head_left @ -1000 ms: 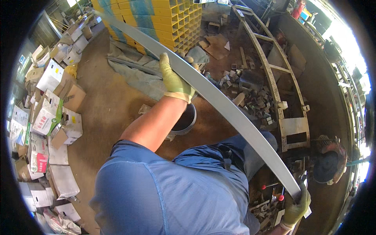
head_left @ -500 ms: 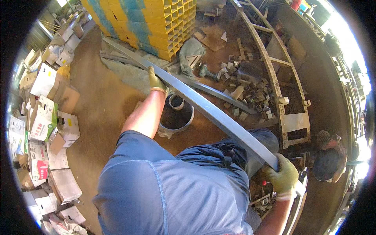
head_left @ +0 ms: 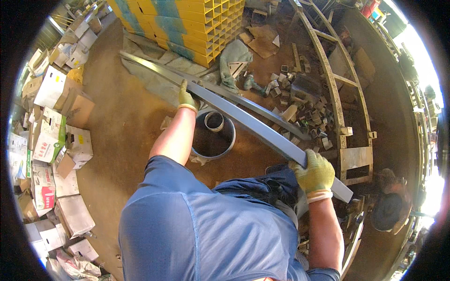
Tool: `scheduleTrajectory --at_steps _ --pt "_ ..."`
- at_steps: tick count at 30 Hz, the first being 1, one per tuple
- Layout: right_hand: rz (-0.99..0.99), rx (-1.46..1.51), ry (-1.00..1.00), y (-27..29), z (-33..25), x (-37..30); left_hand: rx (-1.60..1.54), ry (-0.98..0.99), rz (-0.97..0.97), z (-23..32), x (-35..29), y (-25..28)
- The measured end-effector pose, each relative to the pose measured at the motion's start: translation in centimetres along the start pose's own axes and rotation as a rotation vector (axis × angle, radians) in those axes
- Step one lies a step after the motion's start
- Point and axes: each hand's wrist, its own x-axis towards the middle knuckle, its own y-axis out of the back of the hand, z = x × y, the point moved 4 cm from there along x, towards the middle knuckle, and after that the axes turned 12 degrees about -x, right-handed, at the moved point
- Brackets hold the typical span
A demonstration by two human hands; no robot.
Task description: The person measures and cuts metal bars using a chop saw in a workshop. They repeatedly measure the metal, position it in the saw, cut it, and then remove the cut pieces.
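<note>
A long grey metal bar, square-edged like a tube, slants across in front of me from far left to near right. My left hand, in a yellowish-green work glove, is closed on it left of the middle. Closer to its near right end, my right hand wraps round it in a matching glove, with a short length sticking out past the hand. Beyond it, a second metal bar lies low, roughly in line with it. A round bucket with a smaller ring-shaped container inside stands beneath the held bar.
A stack of yellow square tubes rises at the back on grey sheeting. Short tube offcuts litter the floor beyond the bar. A ladder-like metal frame stands at right. Cardboard boxes line the left side.
My right hand has moved left and forward along with the bar's near end, which now shows past my glove. My left hand keeps its hold. The view has shifted slightly.
</note>
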Motion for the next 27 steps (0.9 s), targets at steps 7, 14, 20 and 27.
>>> scheduleTrajectory --at_steps 7,14,20,27 --pt "0.026 0.004 0.024 -0.7 -1.8 4.6 0.072 0.315 -0.087 -7.3 -6.6 -3.0" --pt "-0.119 0.015 0.05 -6.6 -3.6 8.3 0.221 0.735 0.213 -20.8 -26.1 -5.5" --pt "0.04 0.068 -0.026 -6.7 1.1 5.6 0.182 0.513 0.182 -27.9 -20.0 -1.0" --pt "0.211 0.465 -0.268 -2.8 8.0 -1.7 0.632 0.42 0.433 -38.6 -10.5 -1.2"
